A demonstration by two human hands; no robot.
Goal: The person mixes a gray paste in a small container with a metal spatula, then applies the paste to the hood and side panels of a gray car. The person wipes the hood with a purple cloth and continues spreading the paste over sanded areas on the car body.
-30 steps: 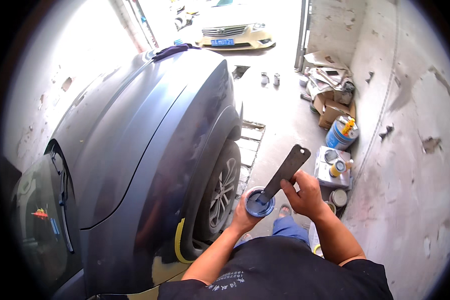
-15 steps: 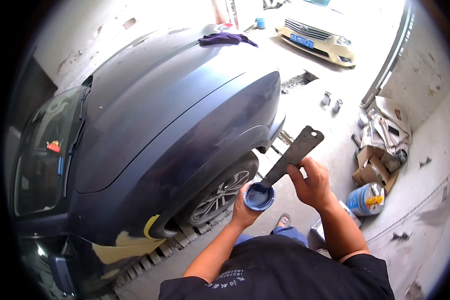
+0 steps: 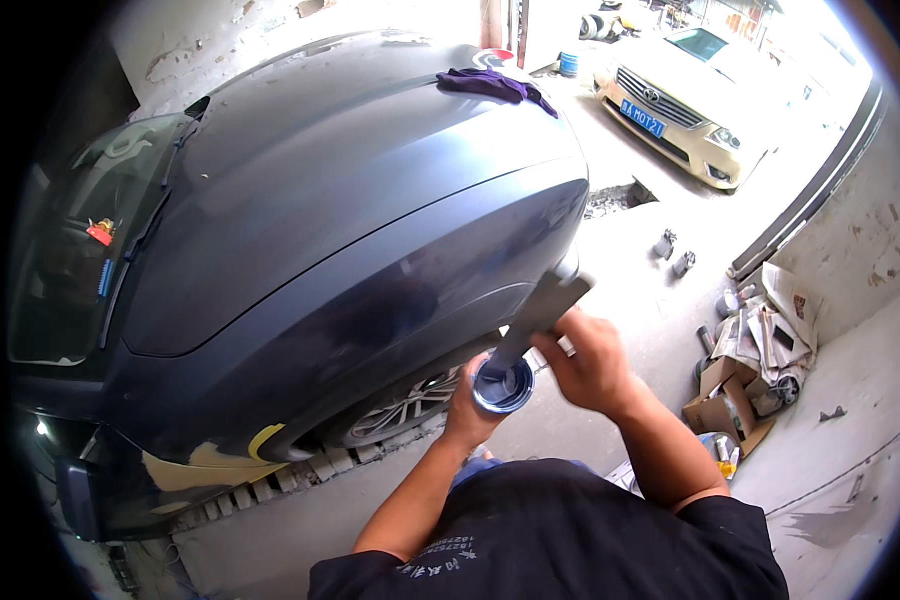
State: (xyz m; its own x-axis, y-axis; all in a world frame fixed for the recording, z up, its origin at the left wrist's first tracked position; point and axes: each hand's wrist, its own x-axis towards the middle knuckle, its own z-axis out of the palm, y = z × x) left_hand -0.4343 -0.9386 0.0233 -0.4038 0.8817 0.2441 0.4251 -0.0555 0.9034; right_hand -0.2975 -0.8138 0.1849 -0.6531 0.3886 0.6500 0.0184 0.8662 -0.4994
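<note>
A small round paint can [image 3: 504, 401], its top off and dark blue-grey paint inside, is held upright in front of my chest. My left hand [image 3: 464, 412] is wrapped round its left side. A flat grey paint stirrer [image 3: 540, 312] stands tilted in the can, lower end inside and upper end leaning right, slightly blurred. My right hand [image 3: 592, 365] pinches the stirrer on its right edge above the rim. Just beyond both hands is the front fender of a dark blue car [image 3: 370, 270]. How deep the stirrer's lower end sits cannot be told.
A purple cloth or glove [image 3: 492, 85] lies on the hood. Yellowish patches [image 3: 205, 472] mark the car's lower side. At the right wall are a cardboard box [image 3: 725, 408] and newspapers [image 3: 782, 305]. Two small grey objects [image 3: 665, 243] stand on the floor; a cream car [image 3: 670, 105] is outside.
The stirrer has moved lower and steeper in the can, with less of it showing above my right hand. Both hands and the can sit slightly further left in view, which has itself shifted.
</note>
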